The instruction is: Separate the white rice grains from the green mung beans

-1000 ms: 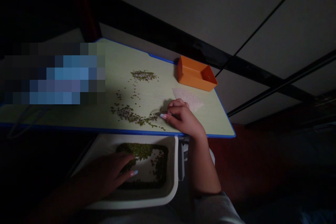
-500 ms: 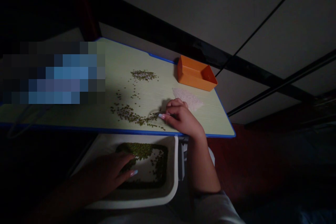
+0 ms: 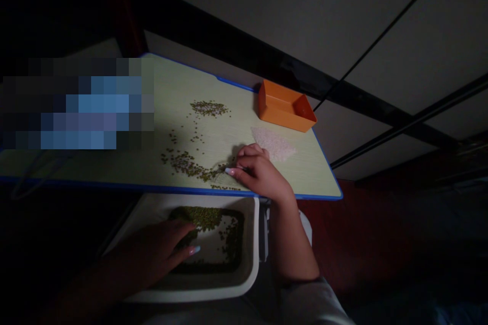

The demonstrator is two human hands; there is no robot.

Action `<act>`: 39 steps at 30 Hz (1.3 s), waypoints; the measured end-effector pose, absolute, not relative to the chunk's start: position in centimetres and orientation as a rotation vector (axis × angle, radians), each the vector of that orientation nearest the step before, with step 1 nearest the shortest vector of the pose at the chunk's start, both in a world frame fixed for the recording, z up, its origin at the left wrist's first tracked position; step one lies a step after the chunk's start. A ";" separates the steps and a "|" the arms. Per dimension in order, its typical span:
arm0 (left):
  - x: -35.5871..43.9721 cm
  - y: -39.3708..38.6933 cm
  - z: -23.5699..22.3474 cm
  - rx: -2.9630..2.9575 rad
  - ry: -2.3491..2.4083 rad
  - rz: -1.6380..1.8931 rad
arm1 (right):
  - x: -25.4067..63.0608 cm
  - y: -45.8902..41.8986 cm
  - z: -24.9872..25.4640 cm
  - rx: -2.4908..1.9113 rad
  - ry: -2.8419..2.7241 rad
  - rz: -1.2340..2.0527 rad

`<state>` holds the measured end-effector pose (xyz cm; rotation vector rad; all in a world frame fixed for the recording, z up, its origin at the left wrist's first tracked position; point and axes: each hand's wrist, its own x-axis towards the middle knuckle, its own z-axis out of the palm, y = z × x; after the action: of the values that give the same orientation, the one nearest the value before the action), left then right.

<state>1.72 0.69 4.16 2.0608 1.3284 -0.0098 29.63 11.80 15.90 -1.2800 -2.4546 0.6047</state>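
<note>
My right hand (image 3: 257,167) rests low on the pale green tabletop (image 3: 229,132), its thumb and fingers pinched together. A thin, faint object seems to stick out from the fingertips, but I cannot make out what it is. Beside them lies a loose strip of small green beans (image 3: 186,165) mixed with pale grains. Just beyond the knuckles is a pile of white grains like rice (image 3: 274,143). My left hand (image 3: 179,244) hangs over a white basin (image 3: 251,259), thumb and forefinger apart; its other fingers are in shadow. Green beans (image 3: 206,217) cover part of the basin's bottom.
An orange open box (image 3: 287,111) stands at the table's far right edge. Another small heap of beans and pale grains (image 3: 209,108) lies farther back. A blurred blue patch (image 3: 95,111) covers the left side. The basin sits below the table's blue front edge. Light-coloured panels rise behind.
My right hand has shifted slightly left and down along the strip of beans, toward the table's front edge. The left hand stays almost still over the basin.
</note>
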 end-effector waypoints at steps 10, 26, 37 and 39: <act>1.2 0.5 3.3 2.061 1.326 0.089 | 28.9 11.7 16.5 -1.276 -2.523 0.630; 1.1 0.7 3.2 2.037 1.368 0.024 | 34.8 7.1 14.4 -1.458 -1.981 0.471; -0.2 1.3 1.6 2.057 1.394 -0.057 | 29.3 7.6 15.7 -1.689 -2.083 0.482; -0.5 1.5 1.4 2.056 1.402 -0.092 | 28.7 7.8 15.8 -1.716 -2.087 0.468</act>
<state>-0.47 1.48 1.42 2.0558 1.4022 -0.0923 28.65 7.78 15.79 -1.7159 -2.0870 0.4677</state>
